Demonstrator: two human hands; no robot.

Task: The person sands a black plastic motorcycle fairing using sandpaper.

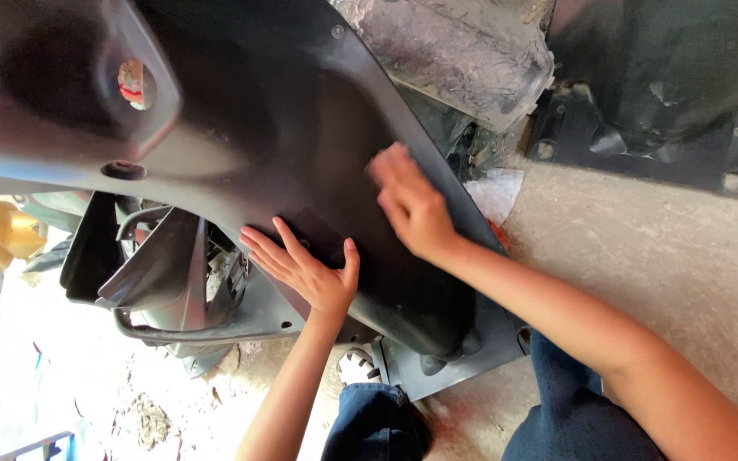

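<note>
While we looked down from the head camera, our left hand (pixel 305 269) lay flat on the big black plastic panel (pixel 301 128), fingers (pixel 266 248) spread and gripping nothing. Our right hand (pixel 412 205), at two o'clock from the left, pressed the same panel with blurred fingers held straight, also holding nothing. That panel filled the frame from nine o'clock to the centre. A dusty mudguard (pixel 463 51) sat at twelve o'clock, the concrete floor (pixel 668 265) at four o'clock.
</note>
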